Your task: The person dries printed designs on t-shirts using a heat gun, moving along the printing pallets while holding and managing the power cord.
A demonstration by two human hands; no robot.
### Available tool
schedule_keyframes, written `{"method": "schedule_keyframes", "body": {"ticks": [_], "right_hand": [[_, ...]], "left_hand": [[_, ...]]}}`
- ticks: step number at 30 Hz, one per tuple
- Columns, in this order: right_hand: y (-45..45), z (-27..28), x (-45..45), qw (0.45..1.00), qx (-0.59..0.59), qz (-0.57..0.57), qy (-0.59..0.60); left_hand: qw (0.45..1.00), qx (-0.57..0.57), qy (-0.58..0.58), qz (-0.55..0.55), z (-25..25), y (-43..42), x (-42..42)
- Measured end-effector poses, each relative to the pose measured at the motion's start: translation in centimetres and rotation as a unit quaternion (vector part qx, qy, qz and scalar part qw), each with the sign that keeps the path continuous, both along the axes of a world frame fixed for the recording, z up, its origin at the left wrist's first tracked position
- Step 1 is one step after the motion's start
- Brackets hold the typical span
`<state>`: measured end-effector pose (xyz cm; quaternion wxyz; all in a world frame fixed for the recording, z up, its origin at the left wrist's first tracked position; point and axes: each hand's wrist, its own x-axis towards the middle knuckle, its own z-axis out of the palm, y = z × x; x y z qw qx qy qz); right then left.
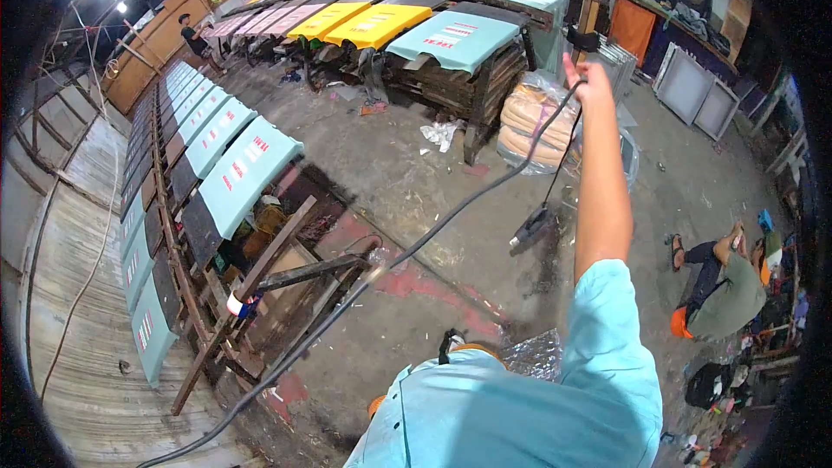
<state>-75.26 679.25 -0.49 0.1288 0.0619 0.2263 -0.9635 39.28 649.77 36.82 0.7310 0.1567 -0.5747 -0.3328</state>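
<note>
My right hand (593,87) reaches far out with the arm stretched. Its fingers are closed around a black cable (451,224), with one finger sticking up. From there the cable sags across the floor space to the lower left edge. Below the hand hangs a thinner dark cord (557,173). At its end is a dark, blurred object (533,227), whose kind I cannot make out, above the concrete floor. Near the hand lies a clear plastic bag (527,117) of peach-coloured bundles. My left hand is out of view.
Light-blue shirts (245,169) with red and white prints lie on a long rack at left. Yellow shirts (377,24) and another blue shirt (455,37) cover a second rack. Framed screens (685,87) lean at right. One person (724,290) is low at right; another (198,42) stands far back.
</note>
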Motion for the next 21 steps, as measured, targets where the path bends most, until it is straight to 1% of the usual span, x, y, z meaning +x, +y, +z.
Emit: {"method": "schedule_keyframes", "body": {"ticks": [2,3,4,5,6,8,9,12,13,14,15,16,17,18,20,21], "right_hand": [[0.4,1.8,-2.5,0.998,0.008,0.045,0.053],[0.4,3.2,-1.6,0.998,0.019,0.030,0.046],[-0.3,5.8,0.5,0.999,0.031,0.015,0.039],[-0.6,7.7,1.9,0.998,0.043,0.001,0.033],[-0.5,8.7,1.7,0.997,0.056,0.020,0.049],[-0.2,10.7,0.7,0.992,0.081,0.056,0.081],[-0.2,12.2,1.7,0.993,0.044,0.083,0.078],[-1.6,15.2,4.9,0.990,0.065,0.020,0.123],[-2.5,17.0,8.2,0.986,0.095,-0.046,0.126],[-2.1,17.9,7.9,0.981,0.106,-0.019,0.160],[-1.8,18.8,6.9,0.974,0.117,0.006,0.192],[-1.7,19.6,6.0,0.965,0.128,0.031,0.225],[-2.1,20.1,5.5,0.967,0.102,0.042,0.229],[-1.8,20.0,3.6,0.964,0.122,0.038,0.235],[-1.1,20.2,-0.7,0.954,0.159,0.029,0.254],[-0.8,20.9,0.5,0.943,0.170,0.031,0.283]], "left_hand": [[0.998,-0.021,0.038,0.047,-0.2,-0.2,-3.5],[0.997,-0.012,0.061,0.044,-0.2,-0.2,-5.4],[0.996,0.006,0.091,0.014,-0.5,-0.1,-7.5],[0.976,0.075,0.179,-0.100,-0.8,0.8,-10.6],[0.961,0.099,0.171,-0.195,-0.8,0.0,-10.4],[0.901,0.143,0.150,-0.380,-0.7,-2.1,-9.8],[0.892,0.141,0.146,-0.403,-1.8,-0.5,-13.6],[0.915,0.110,0.025,-0.387,-2.5,-1.8,-15.4],[0.948,0.015,-0.049,-0.315,-3.5,-2.3,-16.0],[0.962,0.015,0.013,-0.272,-4.5,-1.2,-19.2],[0.971,0.015,0.074,-0.229,-5.2,1.5,-24.5],[0.974,0.014,0.134,-0.184,-5.6,2.9,-27.3],[0.943,0.032,0.164,-0.289,-5.8,0.5,-24.5],[0.901,0.060,0.193,-0.384,-6.1,-2.0,-21.7],[0.945,0.022,0.080,-0.315,-6.7,-0.6,-24.8],[0.952,0.002,0.097,-0.289,-7.2,-0.6,-25.7]]}}
